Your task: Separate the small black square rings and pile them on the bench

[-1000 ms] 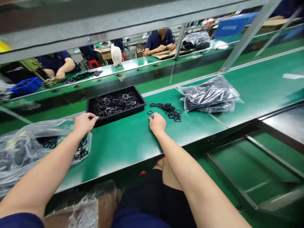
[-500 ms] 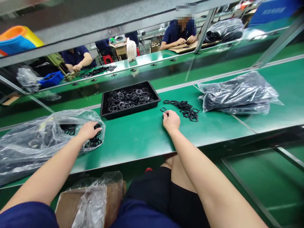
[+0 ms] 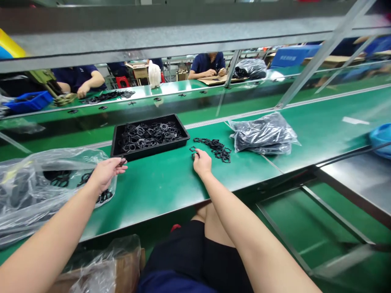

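Beside the bag [image 3: 36, 191], the left hand's [image 3: 105, 173] grip pinches a black ring [image 3: 122, 162]. Beyond stands the tray [image 3: 152, 151] of rings. Low over the counter [image 3: 159, 179], the right hand's [image 3: 203, 162] narrow grip seems to hold another, beside the pile [image 3: 215, 145]. Handling rings singly appears in hand, calling for light pinches.

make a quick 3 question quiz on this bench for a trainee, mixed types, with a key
1. What does the wearer's left hand hold? A) a cardboard sheet B) a small black part C) a blue bin
2. True or false: the black tray contains many loose black pieces.
3. Fill in: seen by the wearer, the open clear bag lies to the ____ of the tray.

Key: 1. B; 2. true; 3. left
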A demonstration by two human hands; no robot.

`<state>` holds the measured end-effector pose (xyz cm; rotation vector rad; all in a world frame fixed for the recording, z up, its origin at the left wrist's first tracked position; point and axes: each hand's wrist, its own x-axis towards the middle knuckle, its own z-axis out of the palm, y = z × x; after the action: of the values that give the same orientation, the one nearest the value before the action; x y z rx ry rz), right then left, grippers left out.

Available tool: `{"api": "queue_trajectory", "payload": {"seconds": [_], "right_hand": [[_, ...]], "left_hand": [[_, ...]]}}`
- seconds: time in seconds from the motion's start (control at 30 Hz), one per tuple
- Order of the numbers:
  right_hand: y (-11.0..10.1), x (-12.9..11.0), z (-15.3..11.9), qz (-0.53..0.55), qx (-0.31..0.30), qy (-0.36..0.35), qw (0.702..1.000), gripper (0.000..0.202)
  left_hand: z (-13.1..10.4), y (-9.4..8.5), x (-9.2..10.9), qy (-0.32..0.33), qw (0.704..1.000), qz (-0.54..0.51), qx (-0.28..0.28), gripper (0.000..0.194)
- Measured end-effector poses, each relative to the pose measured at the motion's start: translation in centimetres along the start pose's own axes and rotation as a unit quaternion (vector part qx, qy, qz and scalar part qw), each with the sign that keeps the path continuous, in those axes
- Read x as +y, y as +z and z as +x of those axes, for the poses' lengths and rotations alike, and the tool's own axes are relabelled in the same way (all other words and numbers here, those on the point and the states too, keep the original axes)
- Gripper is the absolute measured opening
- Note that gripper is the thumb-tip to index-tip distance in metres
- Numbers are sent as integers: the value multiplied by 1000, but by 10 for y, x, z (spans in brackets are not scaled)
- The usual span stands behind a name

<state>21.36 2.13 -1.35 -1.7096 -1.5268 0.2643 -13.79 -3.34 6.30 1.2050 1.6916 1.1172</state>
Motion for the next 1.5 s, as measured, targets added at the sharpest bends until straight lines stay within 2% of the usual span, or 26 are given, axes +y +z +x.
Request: {"api": "queue_trajectory", "payload": {"seconds": [0.07, 0.17, 0.23, 0.37, 0.5, 0.57, 0.77, 0.83, 0.9, 1.03, 1.1, 1.2, 1.27, 1.33, 1.37, 1.43, 1.47, 1.5], "right_hand": [[0, 1, 0, 22, -5, 20, 1000, 34], [0, 1, 0, 33, -14, 21, 999, 27], [0, 2, 0, 33, -12, 11, 999, 25], [0, 3, -6, 87, -22, 21, 996, 27], [4, -2, -12, 174, -45, 54, 982, 20], [9, -10, -13, 235, -63, 87, 966, 18], [34, -50, -21, 415, -189, 161, 875, 23], [39, -61, -25, 456, -221, 168, 846, 26], [41, -65, -28, 480, -231, 164, 830, 27], [43, -61, -30, 477, -230, 130, 838, 27], [46, -57, -31, 447, -231, 101, 858, 26], [51, -52, -32, 376, -219, 58, 898, 21], [53, -52, -34, 338, -201, 42, 918, 17], [52, -52, -36, 322, -181, 32, 929, 16], [52, -52, -37, 312, -180, 25, 933, 17], [53, -52, -36, 294, -161, 16, 942, 18], [54, -51, -36, 292, -159, 11, 943, 19], [55, -51, -35, 299, -151, 9, 942, 18]], "left_hand": [[-5, 27, 5, -40, 990, -113, -69, 29], [-11, 65, 10, -79, 969, -173, -157, 22], [-13, 85, 10, -87, 960, -192, -186, 21], [-10, 109, 4, -87, 953, -213, -196, 40], [-3, 118, -8, -43, 956, -221, -188, 55], [0, 121, -14, -23, 956, -226, -183, 62], [5, 131, -23, 31, 956, -215, -199, 77], [6, 134, -23, 41, 956, -198, -212, 77], [5, 135, -24, 57, 961, -168, -212, 71], [6, 135, -27, 118, 978, -36, -170, 60], [9, 134, -27, 167, 974, 59, -139, 55], [6, 129, -21, 235, 954, 162, -95, 54], [-13, 121, -15, 265, 944, 190, -48, 58], [-49, 113, -15, 312, 931, 190, 4, 51], [-73, 109, -19, 351, 918, 181, 10, 43], [-123, 105, -40, 428, 889, 161, -31, 23], [-146, 103, -58, 449, 879, 149, -62, 16], [-167, 100, -80, 436, 882, 153, -95, 12]]}}
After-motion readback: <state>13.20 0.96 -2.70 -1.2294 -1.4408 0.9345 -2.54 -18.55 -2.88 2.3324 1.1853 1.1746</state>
